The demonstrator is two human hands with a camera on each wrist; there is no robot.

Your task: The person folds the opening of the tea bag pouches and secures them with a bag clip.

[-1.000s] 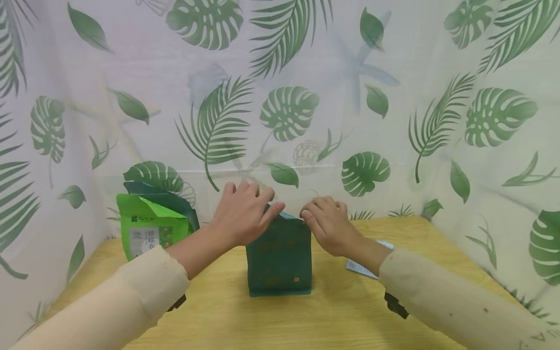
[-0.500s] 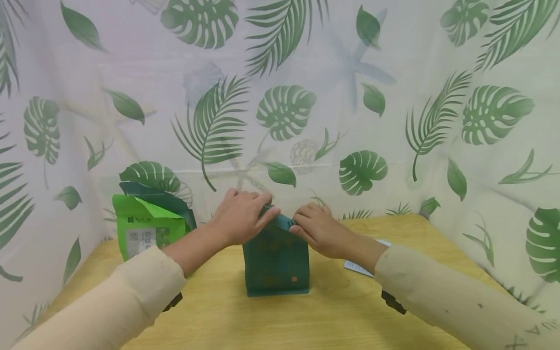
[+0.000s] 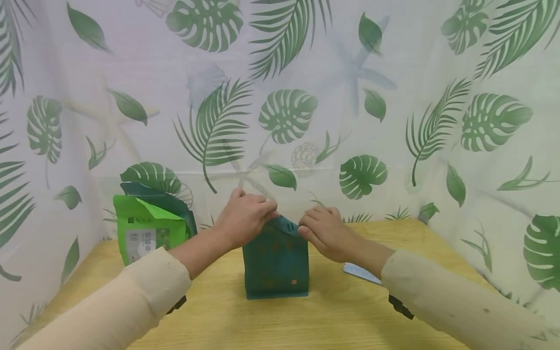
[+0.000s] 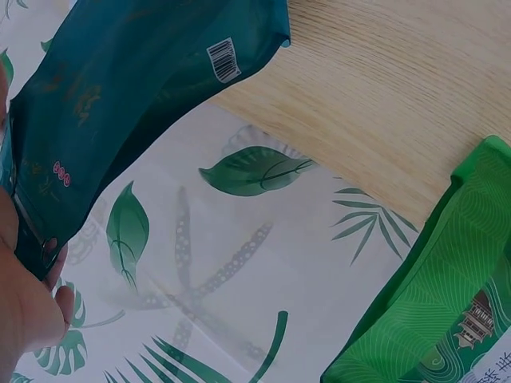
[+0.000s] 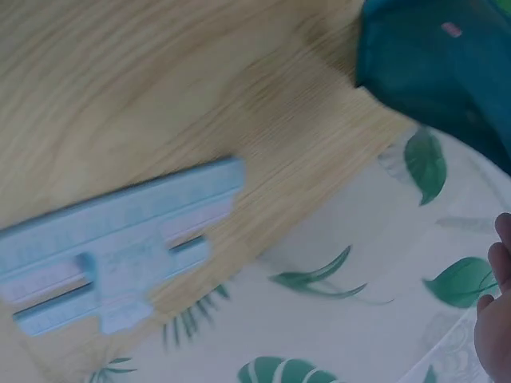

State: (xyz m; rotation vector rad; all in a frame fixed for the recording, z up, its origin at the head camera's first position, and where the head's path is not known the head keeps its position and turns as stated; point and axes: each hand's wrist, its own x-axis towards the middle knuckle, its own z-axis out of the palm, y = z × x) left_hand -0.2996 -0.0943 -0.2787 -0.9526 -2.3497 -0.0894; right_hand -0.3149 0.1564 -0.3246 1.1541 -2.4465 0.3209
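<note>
A dark teal pouch [image 3: 277,267] stands upright on the wooden table in the head view, its top edge bent over. My left hand [image 3: 244,219] pinches the top left of the pouch with curled fingers. At the top right corner, my right hand [image 3: 325,234] pinches the rim with thumb and fingers. Between the hands a strip of the folded top with small dark print shows. In the left wrist view the pouch [image 4: 120,104] has a barcode on its side, and my fingertips wrap its top edge. The right wrist view catches only part of my right hand [image 5: 495,319].
A bright green pouch [image 3: 150,228] with a white label stands at the left, a dark teal pouch [image 3: 185,206] behind it. A light blue sealing clip [image 5: 132,247] lies on the table [image 3: 280,323] at the right. Leaf-printed cloth [image 3: 280,73] surrounds the table's back and sides.
My left hand has come down slightly, its thumb now tucked closer to the fingers. My right hand is also a little lower. More of the pouch's folded top shows between them.
</note>
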